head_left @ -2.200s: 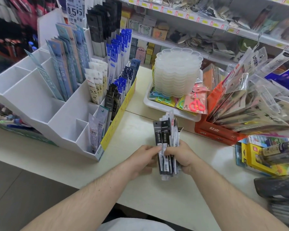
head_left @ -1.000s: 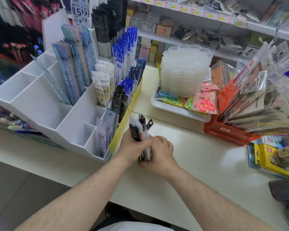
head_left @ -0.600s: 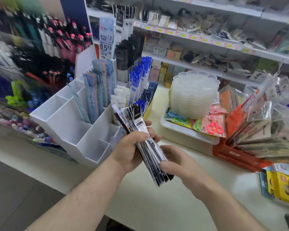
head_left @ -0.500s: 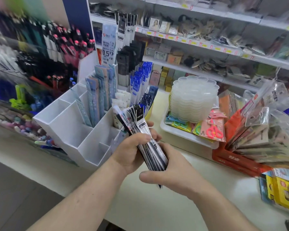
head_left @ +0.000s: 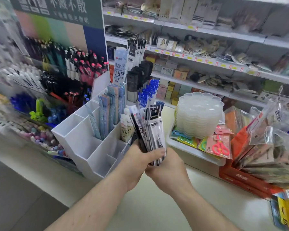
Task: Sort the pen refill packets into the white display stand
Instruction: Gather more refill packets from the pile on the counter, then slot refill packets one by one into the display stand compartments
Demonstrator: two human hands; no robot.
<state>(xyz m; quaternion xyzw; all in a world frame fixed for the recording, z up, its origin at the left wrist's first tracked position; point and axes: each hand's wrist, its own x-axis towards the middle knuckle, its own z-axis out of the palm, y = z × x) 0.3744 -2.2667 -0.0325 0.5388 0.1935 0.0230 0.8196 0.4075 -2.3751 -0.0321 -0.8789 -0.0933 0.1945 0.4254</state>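
Both hands are working together on one fanned bundle of pen refill packets (head_left: 148, 130), which is standing upright just in front of the white display stand (head_left: 83, 144) and above the table (head_left: 157, 205); the left hand (head_left: 137, 164) is wrapping its fingers around the lower end of the bundle from the left, while the right hand (head_left: 167, 169) is closing around the bottom edge from below, the two hands touching each other; neither is empty. The stand is already carrying pale blue packets (head_left: 107, 112) and white packets (head_left: 126, 129) in its middle slots and black and dark blue ones towards the back, while its front compartments are showing bare white.

The step in hand seems to be squaring and reading the bundle before dropping packets in; doing it well probably means keeping the left grip firm low down, letting the right thumb peel one packet at a time, matching its printed header to the slot already holding the same kind, and sliding it in upright so the slippery sleeves are not spilling onto the table.
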